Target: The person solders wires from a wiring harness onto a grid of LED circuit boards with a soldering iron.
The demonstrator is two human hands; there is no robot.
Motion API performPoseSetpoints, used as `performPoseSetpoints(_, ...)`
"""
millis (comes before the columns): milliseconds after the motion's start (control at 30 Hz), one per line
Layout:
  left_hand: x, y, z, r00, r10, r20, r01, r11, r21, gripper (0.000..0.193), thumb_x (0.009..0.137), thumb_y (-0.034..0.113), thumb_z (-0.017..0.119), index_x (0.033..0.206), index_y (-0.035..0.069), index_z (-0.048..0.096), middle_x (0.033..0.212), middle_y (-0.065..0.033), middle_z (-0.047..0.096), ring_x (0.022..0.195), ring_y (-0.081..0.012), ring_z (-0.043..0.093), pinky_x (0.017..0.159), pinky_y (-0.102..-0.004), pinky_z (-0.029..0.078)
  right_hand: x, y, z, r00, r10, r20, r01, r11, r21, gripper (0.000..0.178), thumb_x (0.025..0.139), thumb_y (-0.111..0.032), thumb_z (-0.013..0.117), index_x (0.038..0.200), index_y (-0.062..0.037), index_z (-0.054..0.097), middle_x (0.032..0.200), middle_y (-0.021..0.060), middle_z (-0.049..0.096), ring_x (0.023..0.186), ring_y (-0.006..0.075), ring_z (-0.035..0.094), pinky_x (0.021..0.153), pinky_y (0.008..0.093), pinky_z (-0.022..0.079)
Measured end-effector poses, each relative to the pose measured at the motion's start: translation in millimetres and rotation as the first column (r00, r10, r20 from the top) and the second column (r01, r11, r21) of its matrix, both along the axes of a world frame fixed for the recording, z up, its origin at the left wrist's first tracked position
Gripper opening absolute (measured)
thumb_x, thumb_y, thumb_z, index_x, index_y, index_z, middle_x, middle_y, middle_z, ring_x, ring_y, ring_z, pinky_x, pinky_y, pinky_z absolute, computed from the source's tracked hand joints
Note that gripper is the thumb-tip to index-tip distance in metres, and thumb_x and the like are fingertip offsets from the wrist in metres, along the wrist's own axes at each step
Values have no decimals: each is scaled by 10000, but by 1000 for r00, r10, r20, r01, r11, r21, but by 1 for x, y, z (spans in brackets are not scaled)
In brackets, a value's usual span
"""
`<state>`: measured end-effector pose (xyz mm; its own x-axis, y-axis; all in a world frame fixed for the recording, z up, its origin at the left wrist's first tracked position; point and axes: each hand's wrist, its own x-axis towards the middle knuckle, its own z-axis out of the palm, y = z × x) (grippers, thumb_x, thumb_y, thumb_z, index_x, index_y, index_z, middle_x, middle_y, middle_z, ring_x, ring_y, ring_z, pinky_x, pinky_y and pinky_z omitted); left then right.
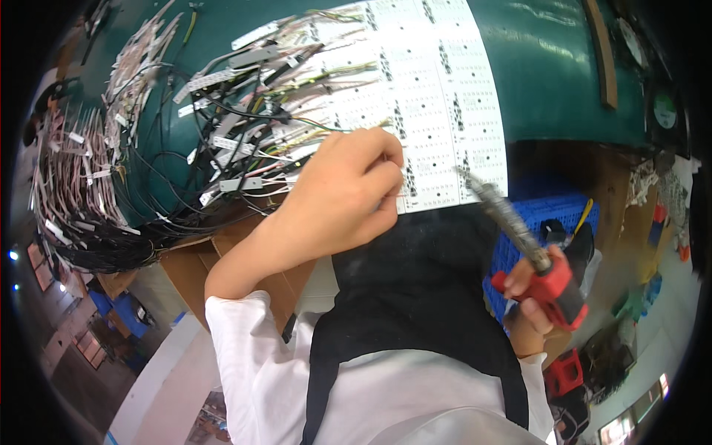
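In my right hand is a soldering iron with a red and black handle, gripped at the right of my lap. Its long metal barrel points up and left, the tip close to the lower right part of a white circuit board panel. My left hand is curled over the lower left of that panel, fingers bent and pressed together; whatever they pinch is hidden. Black-jacketed cables with stripped coloured wires run onto the panel's left side, several carrying small grey-white strips.
A green work surface lies under the panel, a wooden strip along its right. Bundled wires hang over the left edge. Below stand a blue plastic crate at right and a cardboard box at left. My black apron meets the table edge.
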<state>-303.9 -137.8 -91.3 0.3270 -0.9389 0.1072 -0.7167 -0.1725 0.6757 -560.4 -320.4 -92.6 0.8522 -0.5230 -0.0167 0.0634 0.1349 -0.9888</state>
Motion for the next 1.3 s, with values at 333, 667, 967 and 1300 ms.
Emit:
performPoseSetpoints(333,-5,1,-15,999,45,-4,-44,963,-267,136,630,97,602,636,-11,520,801,-157,502,731,-342,526,643,-436,428,80,-98,-6,903,-154,401,59,969,238,577,766,-123,580,1195,139,296,873,103,353,801,122,374,402,151,404)
performPoseSetpoints(667,-6,8,-18,998,-1,-64,-14,971,-237,117,703,71,593,727,21,490,880,-106,480,790,-304,483,718,-392,398,160,-134,-38,725,-228,650,-436,578,689,526,816,40,529,1279,37,280,897,31,347,822,114,377,522,198,435)
performPoseSetpoints(967,1,6,-20,996,-66,-61,54,981,-186,129,733,91,595,787,22,500,918,-103,487,841,-281,495,740,-378,401,157,-137,-41,742,-201,639,-434,582,688,505,812,58,527,1260,15,297,888,27,349,810,122,385,562,206,420)
performPoseSetpoints(1300,9,5,-24,986,-122,-111,98,974,-204,132,738,97,588,806,8,519,926,-103,487,872,-269,498,758,-370,401,174,-109,-11,786,-312,534,-322,532,784,272,754,-41,618,964,-49,446,871,40,442,808,168,439,587,240,451)
